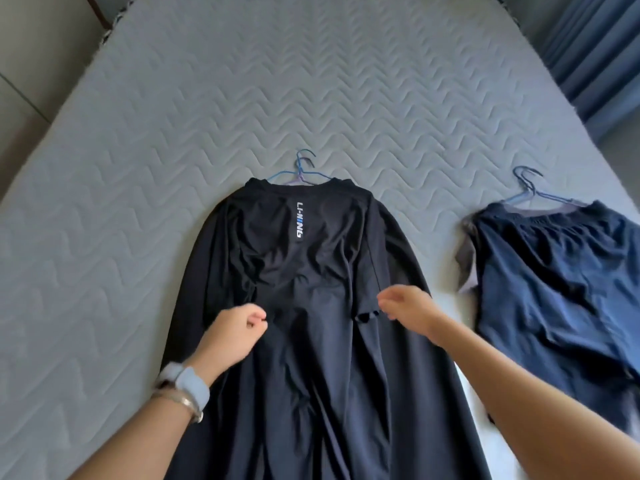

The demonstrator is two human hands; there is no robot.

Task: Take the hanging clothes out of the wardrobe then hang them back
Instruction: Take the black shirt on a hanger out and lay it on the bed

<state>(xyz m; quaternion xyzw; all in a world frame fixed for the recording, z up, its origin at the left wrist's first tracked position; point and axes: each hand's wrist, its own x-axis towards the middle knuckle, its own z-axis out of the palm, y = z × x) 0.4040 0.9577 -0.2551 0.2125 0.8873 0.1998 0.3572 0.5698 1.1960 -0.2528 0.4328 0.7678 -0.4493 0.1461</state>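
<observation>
Black shirt on a blue hanger lies flat mid-mattress; navy garment lies right of it. Left hand and right hand hover over the shirt, fingers loosely curled, holding nothing.

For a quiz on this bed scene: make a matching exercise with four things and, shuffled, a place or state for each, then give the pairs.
Things:
1. black shirt
2. navy garment
3. left hand
4. curtain

Places or states:
A. hangs at the far right edge, beyond the bed
B. lies flat in the middle of the mattress, white lettering up
C. wrist wears a pale watch
D. lies at the right side of the mattress, grey trim showing

Pairs: 1-B, 2-D, 3-C, 4-A
</observation>
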